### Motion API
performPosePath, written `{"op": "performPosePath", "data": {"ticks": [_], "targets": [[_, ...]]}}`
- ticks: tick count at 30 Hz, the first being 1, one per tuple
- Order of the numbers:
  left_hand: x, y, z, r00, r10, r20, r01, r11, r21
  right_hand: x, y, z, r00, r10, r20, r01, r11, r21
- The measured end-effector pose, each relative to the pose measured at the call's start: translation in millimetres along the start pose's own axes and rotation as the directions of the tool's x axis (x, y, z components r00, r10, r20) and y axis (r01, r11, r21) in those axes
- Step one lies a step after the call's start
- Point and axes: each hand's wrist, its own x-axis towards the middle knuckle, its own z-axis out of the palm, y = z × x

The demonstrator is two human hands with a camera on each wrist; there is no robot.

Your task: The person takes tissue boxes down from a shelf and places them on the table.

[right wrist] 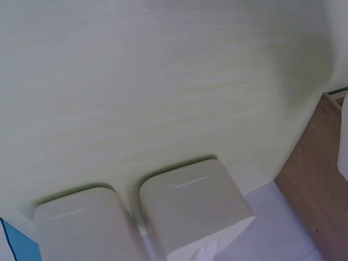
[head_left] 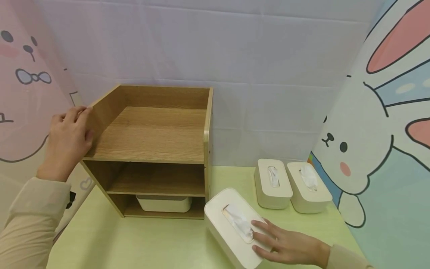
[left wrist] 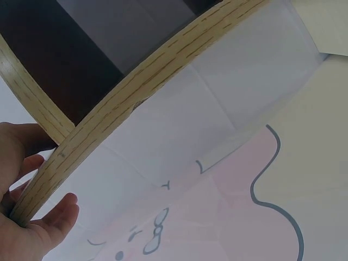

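Note:
My left hand [head_left: 68, 138] grips the upper edge of the left side panel of a wooden desktop shelf [head_left: 151, 134]. In the left wrist view, fingers and thumb lie on both sides of that panel [left wrist: 109, 122]. Lower right in the head view, my right hand [head_left: 285, 243] holds a white tissue box [head_left: 215, 213], its fingers spread over the lid beside the tissue and its thumb hidden. This box sits at an angle in front of the shelf's right corner. Two more white tissue boxes [head_left: 273, 183] [right wrist: 196, 201] stand side by side farther back.
A white bin [head_left: 164, 203] occupies the shelf's bottom compartment. The middle compartment [head_left: 158, 178] and top tray show bare wood. The pale green table [head_left: 147, 243] extends in front. A white cloth [head_left: 268, 93] hangs behind, with cartoon-printed panels at both sides.

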Motion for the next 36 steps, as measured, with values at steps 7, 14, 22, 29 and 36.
{"op": "performPosePath", "data": {"ticks": [7, 14, 22, 29, 36], "targets": [[-0.1, -0.4, 0.1, 1.000, -0.007, 0.004, 0.007, 1.000, -0.003, -11.1, 0.9, 18.3, 0.992, 0.125, -0.008, -0.124, 0.991, 0.049], [-0.3, 0.3, 0.4, 1.000, -0.021, 0.012, 0.021, 1.000, 0.007, -13.6, 7.5, 38.1, 0.975, 0.222, -0.004, -0.221, 0.974, 0.052], [-0.2, 1.6, -0.8, 0.999, -0.030, 0.024, 0.030, 1.000, 0.000, -10.7, 14.0, 59.0, 0.953, 0.302, 0.039, -0.303, 0.953, 0.025], [-0.9, 1.8, 0.1, 0.999, -0.028, 0.018, 0.029, 1.000, -0.008, -8.2, 21.8, 81.5, 0.929, 0.364, 0.062, -0.365, 0.931, 0.010], [-0.6, 0.7, 0.5, 0.999, -0.034, 0.026, 0.034, 0.999, 0.000, -6.6, 31.4, 101.8, 0.902, 0.419, 0.099, -0.421, 0.907, 0.002]]}}
